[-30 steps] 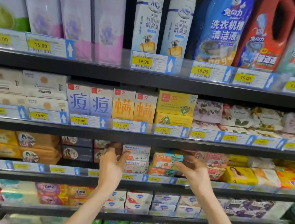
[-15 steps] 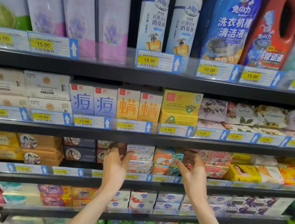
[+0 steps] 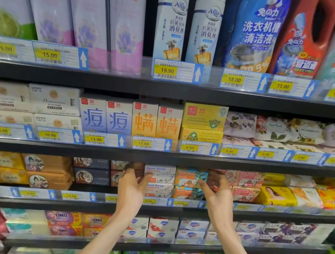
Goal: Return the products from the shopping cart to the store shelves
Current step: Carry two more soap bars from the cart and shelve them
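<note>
1. Left hand raised to the third shelf, palm turned inward, fingers loosely spread at the left edge of the white Goat Soap boxes; thumb touching or just off the box front, nothing clasped.
2. Right hand likewise relaxed and holding nothing, fingertips near the right edge of the orange-teal Goat Soap boxes, just beside the reddish soap packs.
3. Returned product apparently already on the shelf: both Goat Soap stacks sitting two high between the hands, behind the price-tag rail. Which box came from the cart: cannot tell. No cart in view.
4. Probable step: squaring the stacks before letting go.
5. Risks from here:
   - Upper boxes sliding off the lower ones if nudged unevenly from either side.
   - Toppling forward over the rail onto the shelves below, should a withdrawing finger catch a box edge.
   - Dark soap boxes behind the left hand knocked back or skewed by the wrist.
   - Stacks ending up misaligned with their price tags, leaving the product filed under the wrong label.
</note>
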Demonstrator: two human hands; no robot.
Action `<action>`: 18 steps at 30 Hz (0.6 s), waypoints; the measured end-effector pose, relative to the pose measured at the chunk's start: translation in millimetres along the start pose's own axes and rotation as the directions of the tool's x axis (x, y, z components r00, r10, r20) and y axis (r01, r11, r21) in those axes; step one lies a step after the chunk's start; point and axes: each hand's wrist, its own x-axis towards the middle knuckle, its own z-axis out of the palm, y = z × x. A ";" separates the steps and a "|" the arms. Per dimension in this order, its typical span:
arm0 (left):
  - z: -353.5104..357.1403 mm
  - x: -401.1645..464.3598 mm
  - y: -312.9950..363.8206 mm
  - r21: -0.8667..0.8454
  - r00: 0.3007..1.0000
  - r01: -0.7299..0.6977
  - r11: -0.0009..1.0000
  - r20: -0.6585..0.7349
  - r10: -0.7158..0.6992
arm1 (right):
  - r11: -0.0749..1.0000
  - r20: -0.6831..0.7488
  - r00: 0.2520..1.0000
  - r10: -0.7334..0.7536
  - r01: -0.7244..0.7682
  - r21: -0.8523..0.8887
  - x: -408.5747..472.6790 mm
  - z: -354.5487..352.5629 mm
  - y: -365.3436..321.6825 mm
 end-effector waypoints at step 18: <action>-104.7 -80.8 -26.4 0.316 0.973 -0.064 0.946 -0.191 0.130 | 0.938 0.504 0.792 -0.344 0.317 0.143 -72.1 63.5 -48.1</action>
